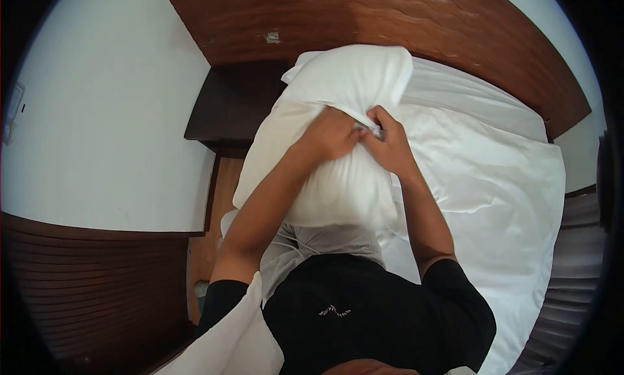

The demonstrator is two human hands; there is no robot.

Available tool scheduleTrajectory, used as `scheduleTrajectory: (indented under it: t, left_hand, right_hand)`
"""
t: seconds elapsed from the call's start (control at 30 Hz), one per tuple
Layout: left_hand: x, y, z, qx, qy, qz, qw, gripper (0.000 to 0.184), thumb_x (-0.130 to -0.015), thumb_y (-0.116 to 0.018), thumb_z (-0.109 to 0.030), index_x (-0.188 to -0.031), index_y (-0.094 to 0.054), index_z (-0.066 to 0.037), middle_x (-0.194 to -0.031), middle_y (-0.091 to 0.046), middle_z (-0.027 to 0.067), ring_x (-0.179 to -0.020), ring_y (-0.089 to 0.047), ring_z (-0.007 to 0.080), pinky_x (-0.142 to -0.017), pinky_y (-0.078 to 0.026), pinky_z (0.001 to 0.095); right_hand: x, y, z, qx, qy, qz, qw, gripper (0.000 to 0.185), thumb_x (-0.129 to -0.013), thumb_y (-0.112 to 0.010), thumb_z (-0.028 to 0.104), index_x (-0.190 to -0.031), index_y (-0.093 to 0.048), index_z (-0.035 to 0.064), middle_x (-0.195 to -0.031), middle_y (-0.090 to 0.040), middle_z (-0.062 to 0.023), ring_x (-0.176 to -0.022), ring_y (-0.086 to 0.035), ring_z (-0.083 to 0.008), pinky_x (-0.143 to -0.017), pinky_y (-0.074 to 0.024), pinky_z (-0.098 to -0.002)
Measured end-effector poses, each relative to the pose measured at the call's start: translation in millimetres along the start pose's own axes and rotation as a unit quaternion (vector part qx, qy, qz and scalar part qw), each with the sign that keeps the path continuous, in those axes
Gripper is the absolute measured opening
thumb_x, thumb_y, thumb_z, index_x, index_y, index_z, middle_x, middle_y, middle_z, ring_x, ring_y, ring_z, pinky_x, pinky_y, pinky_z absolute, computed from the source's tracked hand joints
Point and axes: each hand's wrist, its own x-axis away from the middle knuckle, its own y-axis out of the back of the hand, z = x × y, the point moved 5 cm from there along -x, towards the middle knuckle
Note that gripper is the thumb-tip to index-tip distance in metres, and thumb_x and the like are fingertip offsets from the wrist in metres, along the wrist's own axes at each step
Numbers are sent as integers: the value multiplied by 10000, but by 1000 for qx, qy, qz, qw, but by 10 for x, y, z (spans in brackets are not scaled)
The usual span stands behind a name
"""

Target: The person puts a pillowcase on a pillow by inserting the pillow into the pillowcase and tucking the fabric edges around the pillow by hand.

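Got one pillow (344,196) at the left edge of the bed (487,232), its far part inside one white pillowcase (354,72) and the near part sticking out. Two hands on it, the left hand (333,137) and right hand (391,147), both pinching the case's bunched edge. Bed's top is rumpled white, with one wooden headboard (416,17) behind it, one dark nightstand (237,98) left, grey curtain (572,264) right.

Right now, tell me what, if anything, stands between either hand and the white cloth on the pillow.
Nothing visible does: the left hand and the right hand both touch the white cloth directly, on the pillow.
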Motion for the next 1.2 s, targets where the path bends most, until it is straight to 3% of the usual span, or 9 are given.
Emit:
scheduleTrajectory:
  t: [0.13, 0.3, 0.5, 0.6, 0.63, 0.73, 0.9, 1.1, 1.2]
  left_hand:
    - [134, 285, -258, 198, -24, 16, 980, 251, -917, -684, -128, -1153, -738, -62, -1113, -735, 150, -1062, -674, 334, -999, -495, 441]
    - [343, 512, 112, 71, 76, 73, 992, 340, -888, -741, -173, -1221, -734, -103, -1309, -678, 147, -1197, -621, 310, -1072, -451, 389]
    - [439, -45, -210, -82, 0, 89, 993, 630, -875, -688, -524, -1351, -656, -113, -1481, -546, 164, -1392, -471, 364, -1179, -319, 508]
    - [499, -234, -128, -82, 27, 128, 988, 580, -885, -679, -502, -1303, -674, -100, -1438, -568, 181, -1370, -487, 366, -1182, -312, 520]
    - [498, -268, -110, -54, 31, 133, 989, 567, -899, -649, -510, -1270, -678, -82, -1401, -588, 180, -1353, -494, 360, -1184, -302, 540]
    - [511, -279, -137, -86, 34, 141, 986, 585, -906, -628, -525, -1274, -673, -72, -1389, -597, 168, -1340, -498, 348, -1184, -299, 548]
    - [530, -347, -137, -92, 38, 132, 986, 579, -915, -612, -528, -1285, -675, -86, -1383, -601, 150, -1357, -485, 335, -1189, -296, 544]
    - [557, -337, -117, -78, 37, 95, 992, 557, -923, -602, -512, -1296, -675, -104, -1397, -595, 135, -1371, -475, 323, -1190, -289, 536]
    - [595, -339, -114, -95, 36, 99, 990, 543, -924, -599, -501, -1301, -676, -118, -1399, -596, 133, -1368, -480, 316, -1185, -294, 525]
  right_hand:
    - [127, 211, -289, 112, -61, -53, 990, 264, -815, -704, 138, -985, -562, -5, -865, -642, -190, -794, -622, -331, -760, -503, -386]
    - [228, 387, -198, 265, 4, -148, 953, 277, -814, -717, 136, -1067, -630, 66, -973, -644, -150, -959, -626, -347, -847, -516, -436]
    - [-211, -30, -284, 226, 21, -27, 973, 203, -848, -668, 90, -1044, -638, 46, -943, -685, -183, -882, -671, -398, -805, -530, -480]
    - [-300, -378, -255, 173, -48, 73, 981, 167, -895, -622, 92, -1045, -616, 20, -907, -696, -204, -828, -693, -386, -763, -534, -468]
    - [-289, -521, -167, 266, -48, 83, 959, 178, -895, -648, 126, -1030, -613, 15, -925, -688, -199, -860, -677, -400, -785, -530, -488]
    - [-391, -464, -39, 293, 83, -44, 952, 225, -901, -680, 190, -1015, -606, 11, -1013, -675, -225, -952, -654, -432, -834, -532, -520]
    - [-495, -524, -131, 412, -36, 113, 903, 309, -897, -725, 280, -1063, -633, 35, -1049, -691, -175, -997, -657, -395, -838, -533, -511]
    - [-597, -553, -288, 312, -95, 166, 931, 241, -918, -694, 255, -997, -652, 30, -964, -715, -194, -940, -688, -384, -829, -523, -494]
    - [-504, -549, -288, 276, 28, 87, 957, 233, -937, -671, 244, -956, -652, 13, -934, -718, -214, -918, -692, -413, -825, -520, -485]
